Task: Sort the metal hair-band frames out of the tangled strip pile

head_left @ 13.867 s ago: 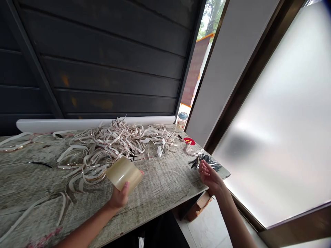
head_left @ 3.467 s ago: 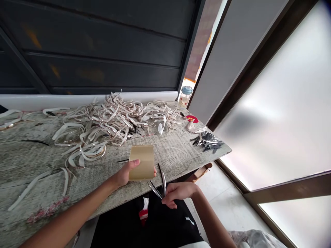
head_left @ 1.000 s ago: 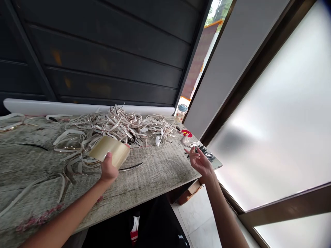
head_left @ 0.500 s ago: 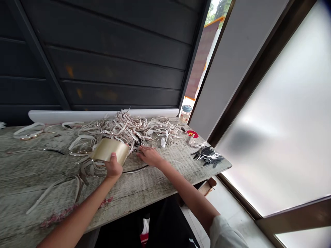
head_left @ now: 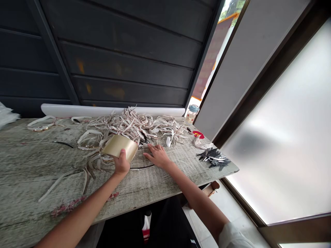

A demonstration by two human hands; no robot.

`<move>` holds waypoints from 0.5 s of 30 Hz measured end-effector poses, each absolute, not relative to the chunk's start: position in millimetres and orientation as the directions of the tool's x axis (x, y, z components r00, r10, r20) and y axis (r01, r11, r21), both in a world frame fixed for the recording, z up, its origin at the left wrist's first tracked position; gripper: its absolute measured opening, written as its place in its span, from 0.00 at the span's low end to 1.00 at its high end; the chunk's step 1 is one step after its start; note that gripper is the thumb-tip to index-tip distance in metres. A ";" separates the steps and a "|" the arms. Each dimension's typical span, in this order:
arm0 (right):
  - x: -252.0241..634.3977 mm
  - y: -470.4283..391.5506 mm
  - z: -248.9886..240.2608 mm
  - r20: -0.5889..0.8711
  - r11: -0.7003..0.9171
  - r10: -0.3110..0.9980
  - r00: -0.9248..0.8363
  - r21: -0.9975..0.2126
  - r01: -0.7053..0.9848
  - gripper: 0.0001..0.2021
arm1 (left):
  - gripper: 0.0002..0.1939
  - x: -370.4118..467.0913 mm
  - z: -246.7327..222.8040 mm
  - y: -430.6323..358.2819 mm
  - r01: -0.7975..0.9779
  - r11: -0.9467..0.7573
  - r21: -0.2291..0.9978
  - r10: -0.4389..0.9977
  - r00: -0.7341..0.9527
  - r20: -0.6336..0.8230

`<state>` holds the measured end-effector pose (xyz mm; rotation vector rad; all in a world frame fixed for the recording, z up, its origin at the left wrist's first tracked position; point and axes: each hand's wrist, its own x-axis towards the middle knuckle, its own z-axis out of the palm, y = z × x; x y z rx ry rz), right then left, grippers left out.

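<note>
- At left, the left hand (head_left: 122, 164) grips a wide, tape-like roll (head_left: 119, 143), glossy and golden, tilted above the desk (head_left: 33, 168).
- Behind it, a tangle of pale strips (head_left: 129, 122).
- At centre, the right hand (head_left: 159, 157) lies palm down, fingers loosely spread, nothing visibly gripped. It seems to be choosing a strip; lifting one calls for a fine pinch.
- Far right, a pile of dark strips (head_left: 213, 157).

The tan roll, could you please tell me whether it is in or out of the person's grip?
In: the left hand holds the tan roll, thumb across its outer surface.
</note>
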<state>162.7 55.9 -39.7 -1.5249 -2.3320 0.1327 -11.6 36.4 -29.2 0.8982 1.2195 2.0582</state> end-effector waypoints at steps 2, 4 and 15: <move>167.6 50.6 -39.0 0.251 0.411 0.902 -0.351 -0.255 0.875 0.28 | 0.30 -12.8 -28.2 36.5 -0.133 -0.417 0.899 0.740 -0.624 0.251; 176.9 40.8 -40.0 0.263 0.395 0.906 -0.332 -0.246 0.885 0.26 | 0.30 -13.5 -27.6 37.5 -0.133 -0.416 0.900 0.731 -0.637 0.244; 215.3 -8.7 -50.3 0.295 0.188 0.951 -0.098 -0.297 0.936 0.19 | 0.30 -9.7 -28.8 38.5 -0.181 -0.378 0.908 0.746 -0.641 0.183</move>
